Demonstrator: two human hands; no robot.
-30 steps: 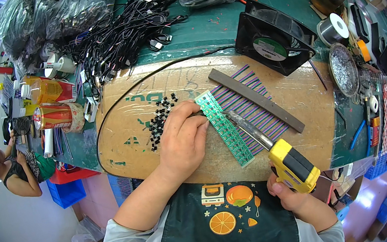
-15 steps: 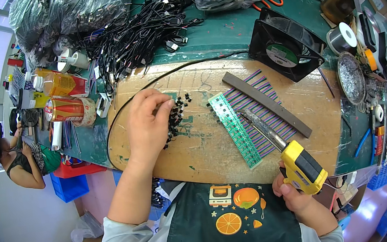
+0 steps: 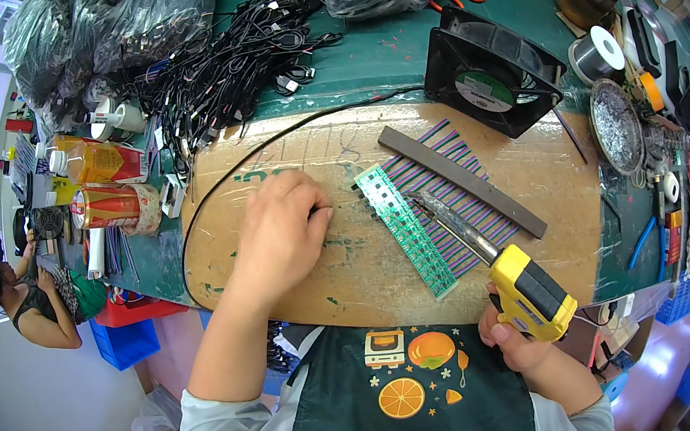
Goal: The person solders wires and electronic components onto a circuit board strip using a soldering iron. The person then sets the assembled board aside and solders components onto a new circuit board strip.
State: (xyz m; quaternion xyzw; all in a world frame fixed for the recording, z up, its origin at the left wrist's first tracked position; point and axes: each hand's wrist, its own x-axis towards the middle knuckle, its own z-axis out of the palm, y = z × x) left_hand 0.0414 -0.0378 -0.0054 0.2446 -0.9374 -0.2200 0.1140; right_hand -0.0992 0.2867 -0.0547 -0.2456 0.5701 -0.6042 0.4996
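My left hand (image 3: pixel 283 228) hovers over or rests on the brown work board (image 3: pixel 345 277), fingers curled in with thumb and forefinger close together. Whatever they hold, if anything, is hidden, and no small black parts show around it. A yellow and black soldering gun (image 3: pixel 535 293) is gripped in my right hand (image 3: pixel 514 341). Its metal tip reaches over a green circuit board strip (image 3: pixel 407 233), which has a row of small black parts along its left edge. Striped ribbon wires (image 3: pixel 456 191) run from the strip, and a dark grey bar (image 3: pixel 464 183) lies across them.
A black fan (image 3: pixel 491 76) stands behind the strip; its black cable (image 3: pixel 288 126) curves along the board. Black cables (image 3: pixel 232 72) and plastic bags (image 3: pixel 117 36) fill the far left. Solder wire (image 3: pixel 596 55) and a metal dish (image 3: pixel 618 129) sit right. Another person (image 3: pixel 43 293) is at far left.
My left hand has shifted slightly right and down, and its fingers have turned downward. The small black parts beside it are out of sight. The whole view has shifted a little; the soldering gun stays over the strip.
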